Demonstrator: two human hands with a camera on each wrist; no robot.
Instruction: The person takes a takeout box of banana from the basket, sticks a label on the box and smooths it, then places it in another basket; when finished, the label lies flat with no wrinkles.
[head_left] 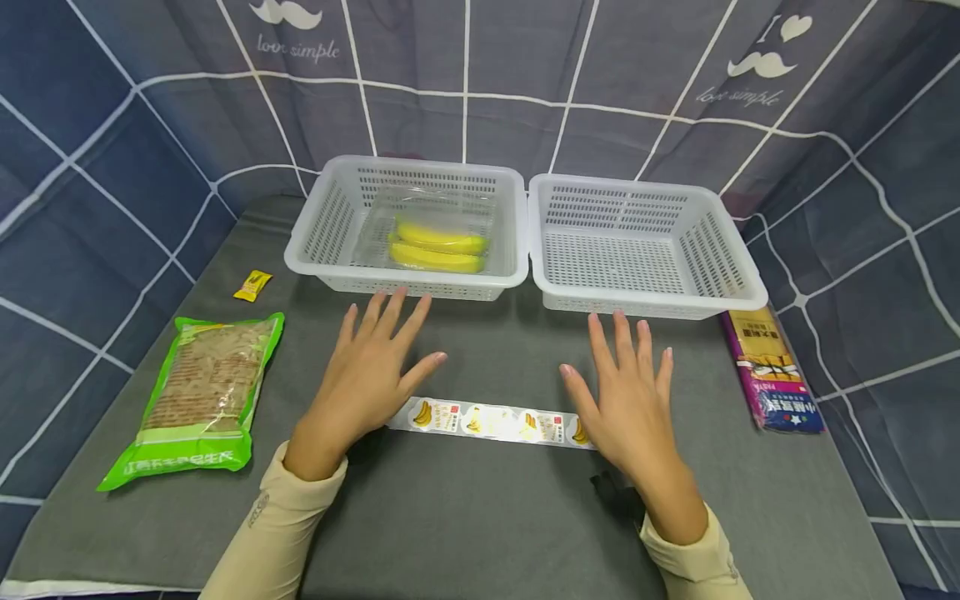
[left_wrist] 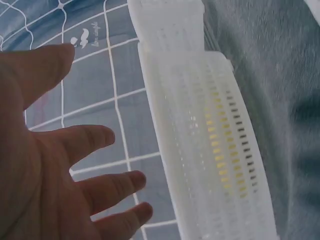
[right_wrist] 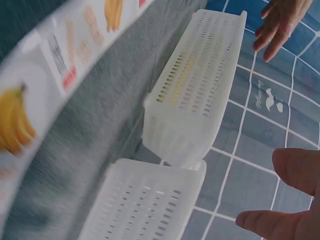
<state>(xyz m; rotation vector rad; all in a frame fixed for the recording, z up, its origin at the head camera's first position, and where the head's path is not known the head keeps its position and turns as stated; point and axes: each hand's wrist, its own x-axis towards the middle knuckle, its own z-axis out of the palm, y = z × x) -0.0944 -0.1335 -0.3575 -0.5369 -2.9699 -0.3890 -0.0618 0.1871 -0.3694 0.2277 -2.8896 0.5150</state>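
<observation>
My left hand (head_left: 371,371) is held with its fingers spread, palm down, near the front of the left white basket (head_left: 408,282). Inside that basket, bananas (head_left: 438,250) lie in a clear plastic package (head_left: 375,229). The right hand (head_left: 633,400) is likewise spread, in front of the right white basket (head_left: 637,300), which has nothing visible in it. Between the hands lies a long white strip (head_left: 487,421) printed with bananas, its right end partly hidden by the right hand. Neither hand grips anything.
At the left lies a green-edged bag of brown contents (head_left: 202,383), with a small yellow packet (head_left: 252,285) behind it. A purple and yellow pasta pack (head_left: 776,371) is on the right, partly under the basket's edge. Checked cloth (head_left: 420,50) hangs around the table.
</observation>
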